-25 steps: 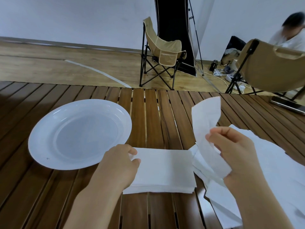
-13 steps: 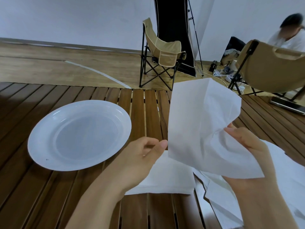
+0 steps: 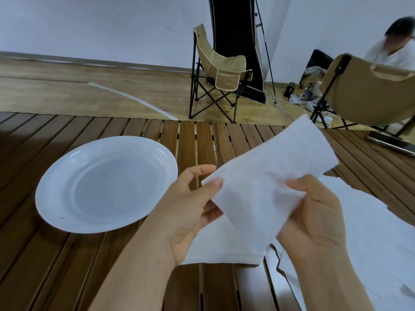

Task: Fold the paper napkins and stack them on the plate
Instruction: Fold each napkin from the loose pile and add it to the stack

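Nearest, at 6 o'clock, a folded pile of napkins is lying on the counter under both hands. Above it, the left hand is pinching one edge of a single napkin held in the air while the right hand is gripping its lower corner. This looks like the folding step just starting: next, its edges need bringing together squarely. Farther off at 10 o'clock, the plate is sitting bare.
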The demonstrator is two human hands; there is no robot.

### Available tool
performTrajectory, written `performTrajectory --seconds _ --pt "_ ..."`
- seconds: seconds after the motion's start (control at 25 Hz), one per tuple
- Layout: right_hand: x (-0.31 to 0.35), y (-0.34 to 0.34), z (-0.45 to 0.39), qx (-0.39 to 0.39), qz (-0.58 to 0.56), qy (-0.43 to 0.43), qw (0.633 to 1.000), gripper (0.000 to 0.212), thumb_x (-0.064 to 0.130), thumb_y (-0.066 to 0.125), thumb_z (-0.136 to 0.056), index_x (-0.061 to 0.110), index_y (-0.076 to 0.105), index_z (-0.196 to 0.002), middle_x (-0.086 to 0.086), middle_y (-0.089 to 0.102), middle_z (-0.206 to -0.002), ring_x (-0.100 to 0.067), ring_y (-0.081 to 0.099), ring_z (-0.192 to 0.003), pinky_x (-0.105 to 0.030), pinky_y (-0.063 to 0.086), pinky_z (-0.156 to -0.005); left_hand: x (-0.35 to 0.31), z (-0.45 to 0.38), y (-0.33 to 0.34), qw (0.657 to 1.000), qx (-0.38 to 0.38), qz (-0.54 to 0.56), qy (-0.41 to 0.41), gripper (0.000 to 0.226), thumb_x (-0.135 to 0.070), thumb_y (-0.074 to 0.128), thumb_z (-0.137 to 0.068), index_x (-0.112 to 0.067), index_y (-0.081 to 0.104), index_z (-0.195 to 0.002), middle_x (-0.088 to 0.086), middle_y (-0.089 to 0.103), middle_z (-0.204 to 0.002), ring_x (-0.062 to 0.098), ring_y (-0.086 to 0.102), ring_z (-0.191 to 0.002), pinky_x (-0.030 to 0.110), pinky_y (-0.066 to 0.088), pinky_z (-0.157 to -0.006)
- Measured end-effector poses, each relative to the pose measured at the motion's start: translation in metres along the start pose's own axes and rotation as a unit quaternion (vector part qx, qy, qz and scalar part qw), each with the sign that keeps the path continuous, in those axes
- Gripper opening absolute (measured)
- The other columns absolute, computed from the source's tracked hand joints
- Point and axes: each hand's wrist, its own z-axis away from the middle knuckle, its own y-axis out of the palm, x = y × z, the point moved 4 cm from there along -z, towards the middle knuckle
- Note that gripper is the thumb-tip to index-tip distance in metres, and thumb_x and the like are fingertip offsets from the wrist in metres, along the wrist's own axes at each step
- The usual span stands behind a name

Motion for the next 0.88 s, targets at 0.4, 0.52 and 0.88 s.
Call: performTrajectory --seconds 0.4,0.52,0.88 --pt "0.015 -0.020 -0.011 0.001 0.146 0.032 0.989 0.037 0.038 0.056 -0.086 0.006 0.062 -0.104 -0.017 0.059 -0.105 -0.032 0.057 -0.100 -0.043 0.042 -0.088 -0.022 0.005 -0.029 0.952 -0.089 -0.241 0.165 0.027 -0.059 0.057 -0.081 -0.039 0.070 -0.094 -0.017 0.066 -0.100 0.010 0.058 -0.104 0.034 0.051 -0.090" --pt "0.015 -0.025 -0.013 0.002 0.240 0.031 0.970 0.032 0.030 0.060 -0.085 0.003 0.067 -0.101 -0.018 0.066 -0.102 -0.033 0.062 -0.098 -0.044 0.046 -0.087 -0.022 0.006 -0.031 0.937 -0.075 -0.292 0.177 0.041 -0.062 0.073 -0.060 -0.041 0.067 -0.095 -0.023 0.062 -0.098 0.005 0.056 -0.101 0.033 0.053 -0.085" --pt "0.014 -0.025 -0.012 -0.046 0.383 -0.095 0.918 0.026 0.030 0.074 -0.065 0.010 0.076 -0.082 0.006 0.071 -0.109 -0.017 0.063 -0.107 -0.042 0.048 -0.092 -0.023 0.000 -0.040 0.865 -0.142 -0.409 0.253 0.001 -0.042 0.065 -0.082 -0.042 0.066 -0.082 -0.022 0.063 -0.093 0.006 0.058 -0.092 0.019 0.047 -0.077"
